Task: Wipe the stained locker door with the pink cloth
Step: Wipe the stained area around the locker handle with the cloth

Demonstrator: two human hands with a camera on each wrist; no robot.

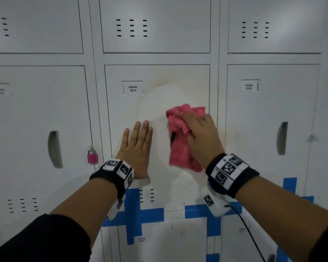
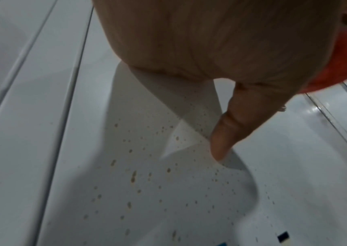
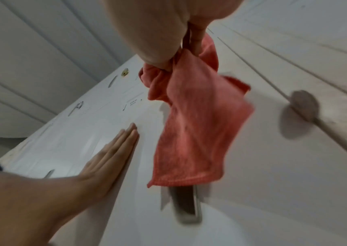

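the right hand point(image 1: 201, 133) bunches the pink cloth point(image 1: 180, 137) in curled fingers and presses it against the stained locker door point(image 1: 159, 76), near the door's right edge about halfway up; the wrist view shows the cloth point(image 3: 191, 133) gathered in the fist above and hanging loose below, its lower hem over the door's recessed handle point(image 3: 186, 204). the left hand point(image 1: 137, 148) lies flat on the same door, fingers straight and close together, palm against the metal left of the cloth and not touching it. from the left wrist the thumb point(image 2: 225, 133) touches the door point(image 2: 147, 183), which is speckled there with small brown spots. a faint yellowish ring of stain curves above the cloth, below the door's top edge, and a label point(image 1: 133, 88) reading yakal 0014 sits near the top left corner. a pink padlock point(image 1: 92, 156) hangs at the right edge of the neighbouring locker to the left. blue tape point(image 1: 134, 214) runs in strips along the door's bottom edge.
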